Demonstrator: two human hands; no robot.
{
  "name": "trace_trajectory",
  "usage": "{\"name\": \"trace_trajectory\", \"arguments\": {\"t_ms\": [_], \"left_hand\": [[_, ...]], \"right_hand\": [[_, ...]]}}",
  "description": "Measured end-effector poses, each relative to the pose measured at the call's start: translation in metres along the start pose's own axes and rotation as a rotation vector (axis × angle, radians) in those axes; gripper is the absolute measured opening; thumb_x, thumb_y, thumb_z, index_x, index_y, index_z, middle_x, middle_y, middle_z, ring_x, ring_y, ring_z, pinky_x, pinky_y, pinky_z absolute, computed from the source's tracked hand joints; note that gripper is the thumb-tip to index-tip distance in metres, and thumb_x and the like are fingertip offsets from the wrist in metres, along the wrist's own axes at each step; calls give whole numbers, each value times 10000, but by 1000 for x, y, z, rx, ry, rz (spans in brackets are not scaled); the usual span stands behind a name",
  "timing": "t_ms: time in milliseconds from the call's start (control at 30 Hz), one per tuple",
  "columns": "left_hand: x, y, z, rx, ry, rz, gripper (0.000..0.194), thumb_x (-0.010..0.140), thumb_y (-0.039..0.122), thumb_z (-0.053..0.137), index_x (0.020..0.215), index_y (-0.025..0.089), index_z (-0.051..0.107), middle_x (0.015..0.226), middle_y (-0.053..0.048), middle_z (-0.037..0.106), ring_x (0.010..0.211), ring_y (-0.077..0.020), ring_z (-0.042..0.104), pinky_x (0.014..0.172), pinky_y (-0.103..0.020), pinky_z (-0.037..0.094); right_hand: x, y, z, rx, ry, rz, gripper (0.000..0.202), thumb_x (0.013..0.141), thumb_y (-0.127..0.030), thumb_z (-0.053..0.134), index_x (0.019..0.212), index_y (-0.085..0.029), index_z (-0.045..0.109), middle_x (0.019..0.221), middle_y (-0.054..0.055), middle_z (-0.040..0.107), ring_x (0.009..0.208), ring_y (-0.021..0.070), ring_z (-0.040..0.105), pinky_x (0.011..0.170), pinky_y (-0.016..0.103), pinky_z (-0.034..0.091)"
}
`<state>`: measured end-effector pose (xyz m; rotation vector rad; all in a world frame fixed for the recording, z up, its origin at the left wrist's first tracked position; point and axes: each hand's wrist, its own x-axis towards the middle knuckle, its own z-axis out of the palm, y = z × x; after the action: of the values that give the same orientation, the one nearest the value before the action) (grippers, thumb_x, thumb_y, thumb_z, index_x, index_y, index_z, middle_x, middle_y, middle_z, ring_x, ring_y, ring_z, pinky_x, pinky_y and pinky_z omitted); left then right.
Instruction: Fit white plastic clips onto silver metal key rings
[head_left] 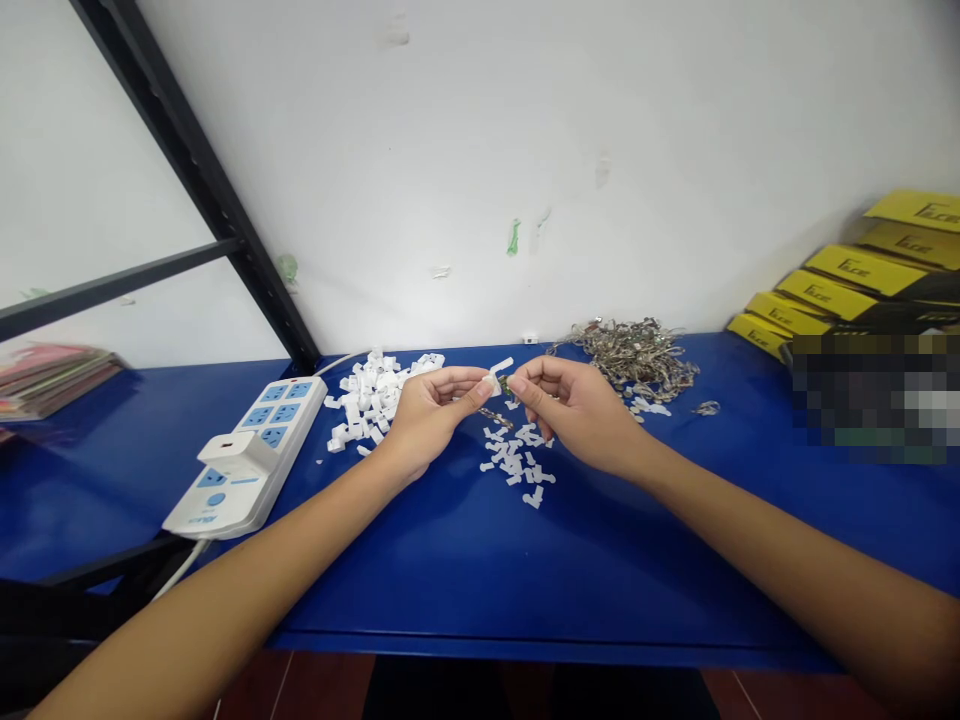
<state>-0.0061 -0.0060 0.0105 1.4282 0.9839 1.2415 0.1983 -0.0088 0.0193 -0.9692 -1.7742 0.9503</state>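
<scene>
Above the middle of the blue table, my left hand [442, 412] pinches a small white paper piece [493, 381] between thumb and fingers. My right hand [574, 408] is closed close beside it, its fingertips at a small greenish-gold item [505, 385] that is too small to make out. A thin chain [496, 418] hangs or lies just below the fingertips. Under both hands several white paper cutouts [517, 460] are scattered on the table. A heap of small white folded pieces [369, 398] sits behind my left hand.
Tangled metallic chains [641, 355] lie at the back right, with a small loop [706, 408] near them. A white power strip [259, 455] with a plugged-in adapter stands left. Yellow boxes [832, 290] are stacked at right. A black frame post [202, 180] rises at left.
</scene>
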Motion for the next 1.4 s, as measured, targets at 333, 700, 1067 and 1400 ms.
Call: {"name": "trace_trajectory", "arguments": {"t_ms": [333,700,1067,1400], "left_hand": [[-2,-3,1,-63,-31,-32,348,768,391,887,1039,189,805,999,-91,803,948,-223,736,906,-384,578],[-3,-3,2,21,-38,22,353,825,437,833,1096,212,809,1029,-93,810,926,-242,739,853,-403,586],[-3,1,3,48,-96,47,343,872,456,783,1107,208,818,1038,-99,813,997,-266,742,903,-404,564],[-2,2,1,-197,-233,-218,299,875,393,796,1100,197,803,1213,-121,760,1038,-215,688,904,-350,543]], "right_hand": [[-4,2,9,58,36,22,409,925,-611,652,911,-202,656,694,-3,599,567,125,529,524,276,447],[-7,-3,9,-74,94,-62,342,939,-544,647,978,-220,752,922,73,705,765,193,611,547,295,457],[4,-11,-17,-183,42,-70,339,961,-519,614,908,-219,763,803,51,744,578,160,606,559,321,466],[30,38,-67,-868,-87,-123,225,929,-350,609,889,-193,765,840,86,746,731,219,636,662,355,430]]}}
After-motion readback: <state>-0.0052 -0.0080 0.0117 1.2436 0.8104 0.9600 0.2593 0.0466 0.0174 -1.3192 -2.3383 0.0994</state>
